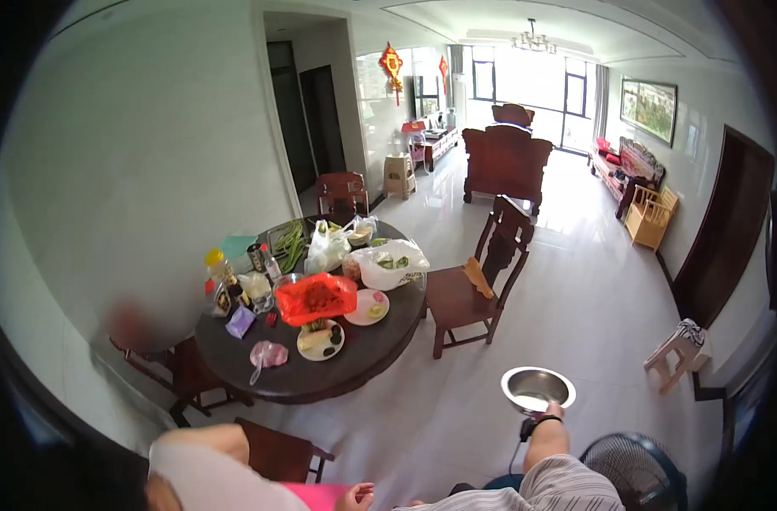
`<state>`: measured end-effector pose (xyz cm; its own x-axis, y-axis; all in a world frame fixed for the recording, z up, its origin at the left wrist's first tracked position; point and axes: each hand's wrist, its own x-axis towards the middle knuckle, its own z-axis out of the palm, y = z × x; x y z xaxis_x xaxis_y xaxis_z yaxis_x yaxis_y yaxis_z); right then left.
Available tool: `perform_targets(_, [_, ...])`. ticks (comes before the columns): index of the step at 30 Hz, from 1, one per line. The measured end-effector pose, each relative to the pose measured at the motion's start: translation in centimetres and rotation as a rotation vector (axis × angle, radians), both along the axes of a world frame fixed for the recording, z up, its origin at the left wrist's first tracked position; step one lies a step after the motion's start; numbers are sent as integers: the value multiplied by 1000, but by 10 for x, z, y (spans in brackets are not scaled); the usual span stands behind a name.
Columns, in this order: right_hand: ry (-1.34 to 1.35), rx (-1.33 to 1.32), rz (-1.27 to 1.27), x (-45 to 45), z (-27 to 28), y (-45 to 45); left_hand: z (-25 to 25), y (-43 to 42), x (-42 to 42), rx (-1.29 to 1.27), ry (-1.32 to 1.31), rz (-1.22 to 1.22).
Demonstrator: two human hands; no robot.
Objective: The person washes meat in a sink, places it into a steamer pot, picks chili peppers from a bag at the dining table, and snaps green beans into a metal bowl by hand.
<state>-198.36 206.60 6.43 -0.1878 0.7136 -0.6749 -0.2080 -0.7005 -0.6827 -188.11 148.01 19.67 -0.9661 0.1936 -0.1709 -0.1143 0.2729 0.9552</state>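
My right hand [554, 414], with a dark band at the wrist, is closed on the near rim of a shiny stainless steel bowl [515, 393]. The bowl is held out above the floor, right of the round table, and no contents show in it. Low in the view, my left hand [354, 497] has its fingers loosely apart with nothing visible in them. It is next to something bright pink [319, 494] and a person in a white top [222, 477], at the lower left.
On the dark round table [295, 387] are a red bag-lined container [316, 298], plates, jars, plastic bags and green vegetables. Wooden chairs [461, 298] stand around it. A black fan [635, 468] is close to my right arm, and a stool [674, 358] stands by the right wall.
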Motion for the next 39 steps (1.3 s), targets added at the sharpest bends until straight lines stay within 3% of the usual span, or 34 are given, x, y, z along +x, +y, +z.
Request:
perform_targets(2, [-131, 73, -34, 0, -14, 48, 14, 17, -37, -82, 19, 59])
perform_targets(4, [-425, 177, 39, 7, -41, 100, 32, 48, -85, -75, -4, 59])
perform_targets(5, [-573, 218, 92, 11, -56, 124, 43, 68, -109, -205, 48, 75])
perform_targets(6, [-635, 217, 112, 9, -69, 142, 49, 91, -134, -329, 104, 86])
perform_targets(7, [-641, 224, 75, 9, -64, 164, 49, 113, -161, -259, 105, 44])
perform_targets(11, [-15, -13, -214, -46, -40, 179, 54, 211, -273, -206, 57, -163])
perform_targets(12, [9, 33, -256, -61, -22, 180, 63, 238, -306, -232, 107, -218])
perform_targets(14, [48, -181, -274, -86, 7, 201, 97, 290, -359, -287, 211, -325])
perform_targets(15, [15, -111, -141, -87, 4, 211, 116, 317, -378, -312, 241, -383])
perform_targets(16, [13, -184, -182, -98, 1, 228, 128, 346, -395, -327, 270, -445])
perform_targets(20, [54, -310, 47, -119, 9, 297, 86, 441, -477, -179, 343, -552])
perform_targets(22, [36, -197, 0, -125, 42, 323, 72, 496, -510, -162, 360, -607])
perform_targets(24, [241, -157, -26, -134, 51, 353, 55, 547, -545, -250, 277, -871])
perform_targets(25, [294, -129, -4, -134, 49, 372, 112, 576, -548, -302, 334, -981])
perform_targets(29, [439, -77, -47, -139, 82, 432, 109, 693, -611, -72, 288, -1020])
perform_targets(35, [140, 191, -168, -154, 146, 518, 93, 868, -658, -112, 250, -1129])
perform_targets(39, [271, 279, -128, -194, 186, 565, 111, 952, -681, -107, 264, -1235])
